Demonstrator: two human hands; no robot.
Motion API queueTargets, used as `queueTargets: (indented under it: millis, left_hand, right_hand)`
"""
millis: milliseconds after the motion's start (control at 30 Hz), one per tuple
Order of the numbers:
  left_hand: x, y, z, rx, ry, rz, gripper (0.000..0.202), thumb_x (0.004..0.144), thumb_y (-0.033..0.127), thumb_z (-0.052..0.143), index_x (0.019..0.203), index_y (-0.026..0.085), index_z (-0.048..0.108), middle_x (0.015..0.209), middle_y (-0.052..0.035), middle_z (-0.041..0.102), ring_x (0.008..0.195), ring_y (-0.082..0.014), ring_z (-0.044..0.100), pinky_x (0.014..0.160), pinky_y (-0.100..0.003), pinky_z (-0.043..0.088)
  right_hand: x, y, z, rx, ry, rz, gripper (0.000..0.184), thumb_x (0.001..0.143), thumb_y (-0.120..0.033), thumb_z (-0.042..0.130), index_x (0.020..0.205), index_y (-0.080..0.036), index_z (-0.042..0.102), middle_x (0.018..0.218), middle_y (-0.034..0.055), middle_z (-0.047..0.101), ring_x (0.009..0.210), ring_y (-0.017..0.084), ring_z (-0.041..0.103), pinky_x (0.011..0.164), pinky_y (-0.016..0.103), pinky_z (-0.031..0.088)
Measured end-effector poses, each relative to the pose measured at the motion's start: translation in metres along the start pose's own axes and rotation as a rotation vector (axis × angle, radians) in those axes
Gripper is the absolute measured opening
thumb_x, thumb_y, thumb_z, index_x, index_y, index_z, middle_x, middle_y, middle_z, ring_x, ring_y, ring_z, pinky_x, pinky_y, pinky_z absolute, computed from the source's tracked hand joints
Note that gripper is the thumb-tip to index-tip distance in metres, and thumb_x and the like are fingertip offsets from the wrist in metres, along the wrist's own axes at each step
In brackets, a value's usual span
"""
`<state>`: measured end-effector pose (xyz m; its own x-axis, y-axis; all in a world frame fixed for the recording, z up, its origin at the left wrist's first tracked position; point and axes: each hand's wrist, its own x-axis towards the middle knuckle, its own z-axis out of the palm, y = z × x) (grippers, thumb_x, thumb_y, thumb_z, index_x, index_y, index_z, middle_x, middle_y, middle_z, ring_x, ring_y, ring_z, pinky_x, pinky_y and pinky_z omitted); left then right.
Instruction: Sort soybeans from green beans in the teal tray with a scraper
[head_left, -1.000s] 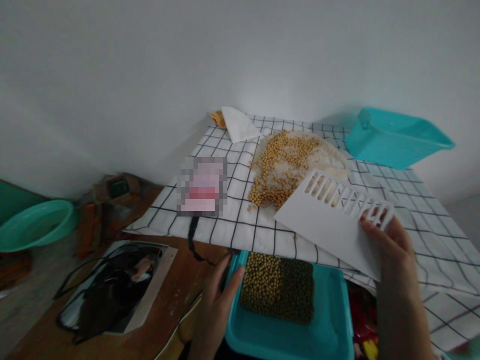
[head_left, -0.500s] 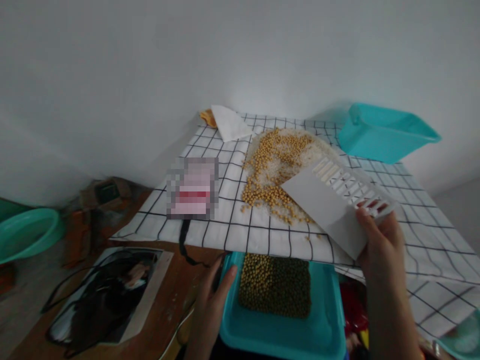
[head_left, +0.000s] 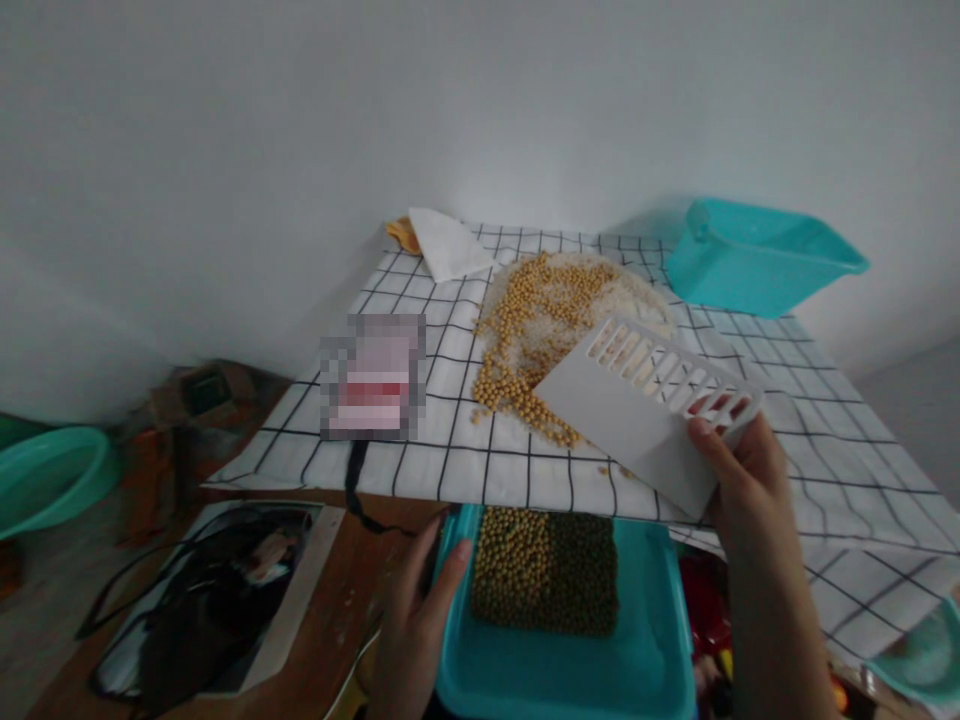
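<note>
My right hand [head_left: 746, 475] grips a white plastic board with a row of slots [head_left: 630, 415] by its right end, fingers through the slots. The board tilts above the tablecloth, its left corner over the near edge of a pile of yellow soybeans [head_left: 517, 390] mixed with white rice-like grains [head_left: 645, 300]. At the table's front edge, my left hand [head_left: 420, 600] holds the left rim of a teal plastic bin [head_left: 577, 675], thumb on top. Inside the bin are soybeans [head_left: 510, 565] on the left and small dark green beans [head_left: 585, 580] on the right.
A second teal bin [head_left: 772, 265] stands at the back right of the checked tablecloth [head_left: 442, 450]. A folded white cloth [head_left: 446, 245] lies at the back left, and a blurred-out pink item [head_left: 375, 380] in front. A black bag [head_left: 202, 610] lies lower left; a green basin [head_left: 56, 480] is beyond.
My right hand has moved the slotted board slightly left across the near edge of the pile. The view has shifted a little. My left hand stays on the bin's rim.
</note>
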<state>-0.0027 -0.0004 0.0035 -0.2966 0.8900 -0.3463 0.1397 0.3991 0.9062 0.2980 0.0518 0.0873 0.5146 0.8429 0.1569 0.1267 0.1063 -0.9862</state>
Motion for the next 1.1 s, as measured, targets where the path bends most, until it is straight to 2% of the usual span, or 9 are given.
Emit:
queueTargets:
  millis: [133, 267, 467, 667, 800, 867, 900, 1000, 1100]
  left_hand:
    - [-0.001, -0.007, 0.003, 0.029, 0.047, 0.044, 0.049, 0.076, 0.058, 0.071, 0.113, 0.026, 0.073, 0.131, -0.0078, 0.073, 0.135, -0.0356, 0.056, 0.117, -0.049, 0.040]
    - [0.003, -0.012, 0.002, 0.056, 0.063, 0.025, 0.046, 0.078, 0.058, 0.069, 0.112, 0.028, 0.073, 0.133, -0.0072, 0.072, 0.138, -0.0347, 0.054, 0.116, -0.047, 0.042]
    - [0.007, 0.002, 0.000, 0.006, -0.040, -0.014, 0.054, 0.076, 0.058, 0.069, 0.117, 0.023, 0.071, 0.136, -0.0100, 0.070, 0.138, -0.0347, 0.054, 0.117, -0.047, 0.040]
    - [-0.010, 0.009, 0.008, 0.017, 0.071, 0.020, 0.050, 0.079, 0.058, 0.065, 0.116, 0.024, 0.070, 0.133, -0.0091, 0.072, 0.138, -0.0338, 0.053, 0.118, -0.046, 0.038]
    - [-0.008, 0.004, 0.007, 0.016, 0.056, 0.034, 0.053, 0.078, 0.057, 0.068, 0.119, 0.023, 0.070, 0.131, -0.0090, 0.073, 0.135, -0.0349, 0.056, 0.116, -0.048, 0.042]
    - [-0.003, -0.003, 0.003, 0.033, 0.000, 0.016, 0.052, 0.074, 0.056, 0.072, 0.115, 0.025, 0.073, 0.133, -0.0084, 0.072, 0.135, -0.0353, 0.056, 0.116, -0.046, 0.042]
    - [-0.001, -0.006, 0.001, 0.042, 0.009, 0.028, 0.049, 0.074, 0.058, 0.072, 0.112, 0.026, 0.075, 0.133, -0.0079, 0.072, 0.136, -0.0355, 0.055, 0.116, -0.046, 0.042]
    - [0.005, -0.013, -0.003, 0.044, 0.016, 0.045, 0.045, 0.077, 0.058, 0.070, 0.110, 0.028, 0.075, 0.135, -0.0068, 0.071, 0.138, -0.0345, 0.053, 0.117, -0.045, 0.041]
    - [0.007, -0.011, -0.003, 0.062, 0.034, 0.026, 0.045, 0.077, 0.057, 0.070, 0.110, 0.026, 0.075, 0.133, -0.0086, 0.071, 0.138, -0.0364, 0.053, 0.116, -0.049, 0.042]
  right_hand:
    - [-0.001, -0.001, -0.001, -0.048, -0.027, 0.006, 0.027, 0.080, -0.043, 0.076, 0.099, -0.025, 0.066, 0.092, 0.0035, 0.068, 0.079, 0.022, 0.063, 0.064, 0.031, 0.048]
    - [-0.002, -0.003, -0.002, -0.045, -0.052, 0.015, 0.028, 0.079, -0.044, 0.076, 0.098, -0.026, 0.065, 0.091, 0.0041, 0.068, 0.082, 0.025, 0.065, 0.066, 0.034, 0.050]
    - [-0.001, -0.005, 0.000, -0.001, -0.011, 0.001, 0.025, 0.078, -0.042, 0.078, 0.093, -0.026, 0.066, 0.090, 0.0026, 0.067, 0.078, 0.021, 0.062, 0.066, 0.031, 0.048]
    - [-0.002, -0.002, -0.002, 0.000, -0.035, 0.028, 0.025, 0.079, -0.040, 0.077, 0.097, -0.027, 0.067, 0.092, 0.0023, 0.068, 0.079, 0.022, 0.063, 0.068, 0.033, 0.047]
    - [-0.003, -0.003, -0.003, -0.010, -0.076, 0.047, 0.025, 0.079, -0.041, 0.077, 0.098, -0.027, 0.067, 0.090, 0.0026, 0.068, 0.076, 0.022, 0.063, 0.068, 0.034, 0.048]
    - [-0.004, -0.004, -0.002, 0.009, -0.067, 0.060, 0.026, 0.078, -0.040, 0.079, 0.096, -0.027, 0.066, 0.086, 0.0017, 0.067, 0.072, 0.020, 0.061, 0.065, 0.032, 0.047]
    - [-0.004, -0.004, -0.002, 0.026, -0.056, 0.059, 0.026, 0.078, -0.039, 0.079, 0.095, -0.027, 0.066, 0.086, 0.0014, 0.066, 0.072, 0.020, 0.060, 0.064, 0.031, 0.046]
    - [-0.003, -0.002, -0.001, 0.078, -0.003, -0.008, 0.024, 0.078, -0.038, 0.079, 0.094, -0.026, 0.066, 0.091, 0.0008, 0.066, 0.075, 0.017, 0.059, 0.064, 0.028, 0.045]
    - [-0.002, 0.003, -0.003, 0.065, 0.006, -0.046, 0.023, 0.079, -0.037, 0.080, 0.094, -0.025, 0.067, 0.090, 0.0002, 0.065, 0.075, 0.015, 0.057, 0.065, 0.026, 0.043]
